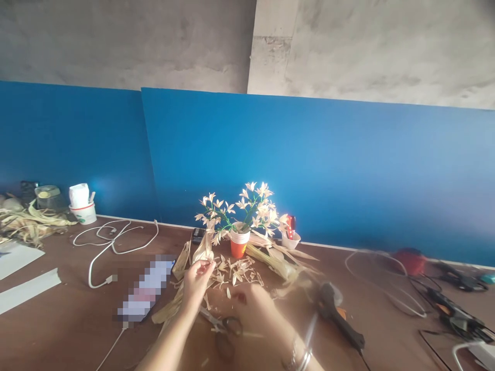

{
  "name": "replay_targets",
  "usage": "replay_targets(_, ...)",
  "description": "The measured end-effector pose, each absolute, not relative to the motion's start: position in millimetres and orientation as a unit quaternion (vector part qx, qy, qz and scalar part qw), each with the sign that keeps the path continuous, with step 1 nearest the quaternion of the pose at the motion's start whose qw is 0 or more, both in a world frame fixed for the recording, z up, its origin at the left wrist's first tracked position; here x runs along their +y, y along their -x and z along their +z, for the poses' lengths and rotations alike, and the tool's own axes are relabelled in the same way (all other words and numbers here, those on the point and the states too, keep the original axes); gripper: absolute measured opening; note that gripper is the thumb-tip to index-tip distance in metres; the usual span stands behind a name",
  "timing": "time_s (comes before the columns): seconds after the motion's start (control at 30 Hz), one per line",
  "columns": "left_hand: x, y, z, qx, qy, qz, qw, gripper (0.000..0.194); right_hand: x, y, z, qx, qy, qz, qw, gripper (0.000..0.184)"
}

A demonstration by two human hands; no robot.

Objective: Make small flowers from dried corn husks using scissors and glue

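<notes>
My left hand pinches the end of a dried corn husk strip that stands up from the table. My right hand is blurred by motion and hovers over the table beside scissors; its fingers look curled, and I cannot make out what they hold. Small cut husk petals lie scattered just beyond both hands. Behind them stands an orange paper cup with a bouquet of pale husk flowers on green stems.
A black glue gun lies right of my hands. A phone and white cables lie to the left. More husks, a white cup, paper sheets and tools surround the brown table. Blue boards back it.
</notes>
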State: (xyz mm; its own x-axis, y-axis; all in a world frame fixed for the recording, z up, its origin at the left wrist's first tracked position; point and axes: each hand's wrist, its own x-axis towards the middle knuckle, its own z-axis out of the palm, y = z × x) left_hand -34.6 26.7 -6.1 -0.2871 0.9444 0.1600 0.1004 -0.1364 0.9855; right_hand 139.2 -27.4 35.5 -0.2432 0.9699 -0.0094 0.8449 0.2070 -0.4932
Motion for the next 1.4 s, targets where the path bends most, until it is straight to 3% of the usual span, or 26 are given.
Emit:
replay_targets(0.13,23.3,32.9,-4.8,0.555,-0.476,0.582,0.356,0.033,0.0,-147.2,25.4,-0.779,0.584,0.114,0.198,0.031)
replay_targets(0.27,19.9,29.6,-3.7,0.542,-0.476,0.576,0.383,0.029,13.5,-154.6,10.3,-0.805,0.544,0.139,0.191,0.038)
replay_targets(0.43,20.4,26.9,-13.4,0.563,-0.477,0.539,0.406,0.030,18.0,-170.3,3.9,-0.780,0.555,0.138,0.253,0.040)
replay_targets(0.83,17.7,33.8,-9.8,0.640,-0.533,0.509,0.217,0.028,21.8,-179.3,10.7,-0.730,0.593,0.144,0.307,0.036)
replay_targets(1.17,18.7,24.6,-16.2,0.594,-0.656,0.452,0.111,0.021,8.0,-191.3,50.4,-0.720,0.630,0.172,0.236,0.028)
replay_targets(1.4,24.3,26.0,-30.4,0.562,-0.675,0.465,0.110,0.018,4.0,-188.7,51.6,-0.735,0.628,0.176,0.186,0.026)
